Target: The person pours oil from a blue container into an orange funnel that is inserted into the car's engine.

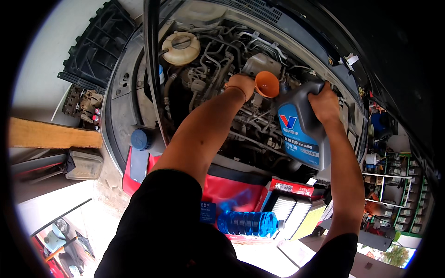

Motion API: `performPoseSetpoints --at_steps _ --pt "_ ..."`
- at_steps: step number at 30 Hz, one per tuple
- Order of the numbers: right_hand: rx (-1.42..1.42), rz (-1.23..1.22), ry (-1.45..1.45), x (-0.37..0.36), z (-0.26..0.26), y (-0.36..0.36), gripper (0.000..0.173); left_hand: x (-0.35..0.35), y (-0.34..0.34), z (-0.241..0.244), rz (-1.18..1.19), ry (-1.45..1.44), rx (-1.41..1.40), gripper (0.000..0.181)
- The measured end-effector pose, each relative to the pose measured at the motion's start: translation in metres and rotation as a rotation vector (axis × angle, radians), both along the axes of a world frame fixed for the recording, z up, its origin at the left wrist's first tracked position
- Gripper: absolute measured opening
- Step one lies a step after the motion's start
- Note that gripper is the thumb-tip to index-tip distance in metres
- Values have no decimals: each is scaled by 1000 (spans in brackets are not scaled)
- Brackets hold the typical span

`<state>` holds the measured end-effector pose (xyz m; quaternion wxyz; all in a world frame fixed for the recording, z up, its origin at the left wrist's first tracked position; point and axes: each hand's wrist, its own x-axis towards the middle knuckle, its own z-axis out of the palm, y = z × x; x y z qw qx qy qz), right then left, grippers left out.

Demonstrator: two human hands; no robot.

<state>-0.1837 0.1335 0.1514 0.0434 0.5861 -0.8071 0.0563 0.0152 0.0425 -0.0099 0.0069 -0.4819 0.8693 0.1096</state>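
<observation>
My left hand (pixel 241 86) is curled over the engine (pixel 215 66) against the left rim of an orange funnel (pixel 267 84), seemingly gripping it; its fingertips are hidden. The funnel's wide mouth faces up toward me, and its spout is out of sight. A grey Valvoline motor oil jug (pixel 302 128) with a blue label hangs over the right side of the engine bay. Its handle is in the grip of my right hand (pixel 325 102). The jug's neck points at the funnel's right rim, with no oil stream visible.
A black prop rod (pixel 152 69) crosses the bay's left side near a coolant tank (pixel 181 48). On the red fender cover (pixel 233 184) lie a phone (pixel 139 165), a blue fluid bottle (pixel 248 224) and pleated air filters (pixel 292 212). A blue-capped container (pixel 141 139) stands left.
</observation>
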Motion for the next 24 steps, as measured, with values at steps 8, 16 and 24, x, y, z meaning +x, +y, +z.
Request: performPoseSetpoints --at_steps 8,16,24 --pt "64 25 62 6 -2 -10 59 -2 2 4 -3 -6 -17 16" --pt "146 20 108 12 2 -13 54 -1 0 2 -2 -5 -14 16" --pt "174 5 95 12 1 -15 52 0 -1 3 -7 7 5 16"
